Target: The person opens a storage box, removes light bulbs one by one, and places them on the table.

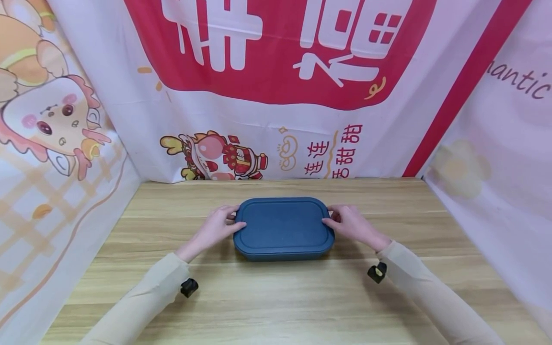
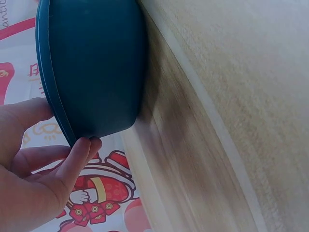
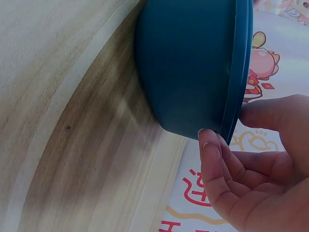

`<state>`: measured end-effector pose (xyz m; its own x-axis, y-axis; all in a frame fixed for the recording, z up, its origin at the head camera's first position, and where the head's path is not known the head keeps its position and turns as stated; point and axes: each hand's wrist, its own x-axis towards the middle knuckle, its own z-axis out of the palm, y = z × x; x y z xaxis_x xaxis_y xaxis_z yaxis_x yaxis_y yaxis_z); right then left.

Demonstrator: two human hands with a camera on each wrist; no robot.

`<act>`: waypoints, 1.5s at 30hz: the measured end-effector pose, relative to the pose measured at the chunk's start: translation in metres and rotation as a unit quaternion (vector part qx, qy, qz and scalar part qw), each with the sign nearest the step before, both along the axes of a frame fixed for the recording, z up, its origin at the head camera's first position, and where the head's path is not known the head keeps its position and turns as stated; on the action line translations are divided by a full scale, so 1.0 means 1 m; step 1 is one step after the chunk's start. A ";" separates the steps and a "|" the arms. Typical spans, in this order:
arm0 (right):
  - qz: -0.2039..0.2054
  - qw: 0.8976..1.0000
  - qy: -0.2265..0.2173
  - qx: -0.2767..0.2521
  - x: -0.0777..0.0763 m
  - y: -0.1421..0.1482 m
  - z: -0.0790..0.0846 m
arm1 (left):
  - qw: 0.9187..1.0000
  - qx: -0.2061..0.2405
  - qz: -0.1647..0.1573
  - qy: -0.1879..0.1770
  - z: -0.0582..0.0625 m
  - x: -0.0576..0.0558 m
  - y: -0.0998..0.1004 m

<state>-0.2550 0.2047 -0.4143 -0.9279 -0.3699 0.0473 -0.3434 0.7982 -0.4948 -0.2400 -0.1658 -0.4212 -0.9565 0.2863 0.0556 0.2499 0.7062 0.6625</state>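
Observation:
A dark blue rectangular lidded box (image 1: 283, 226) with rounded corners lies on the wooden table, its lid on. At its left end, my left hand (image 1: 217, 224) pinches the rim, thumb on top of the lid and fingers curled beneath the edge. My right hand (image 1: 351, 223) grips the opposite end in the same way. In the left wrist view the box's side wall (image 2: 96, 67) shows, with the left fingertips (image 2: 89, 144) under the rim. The right wrist view shows the right thumb on the lid (image 3: 240, 63) and the fingers below its edge. What the box contains is hidden.
The wood-grain table (image 1: 276, 302) runs back to a printed cloth (image 1: 258, 110) hanging behind. More printed cloth stands on the left (image 1: 47, 158) and right (image 1: 496, 182). Each sleeve carries a small black device at the wrist.

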 end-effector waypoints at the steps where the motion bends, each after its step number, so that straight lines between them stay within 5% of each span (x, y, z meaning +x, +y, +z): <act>1: -0.001 1.000 0.000 -0.001 0.000 0.000 0.000 | 1.000 0.004 0.001 -0.001 0.000 0.000 0.000; 20: -0.043 0.994 -0.085 -0.049 0.000 0.006 0.007 | 0.999 0.023 0.033 -0.030 0.002 -0.006 -0.002; 45: -0.045 0.996 -0.065 -0.031 0.004 0.001 0.010 | 0.999 -0.002 0.042 -0.020 0.013 -0.002 0.002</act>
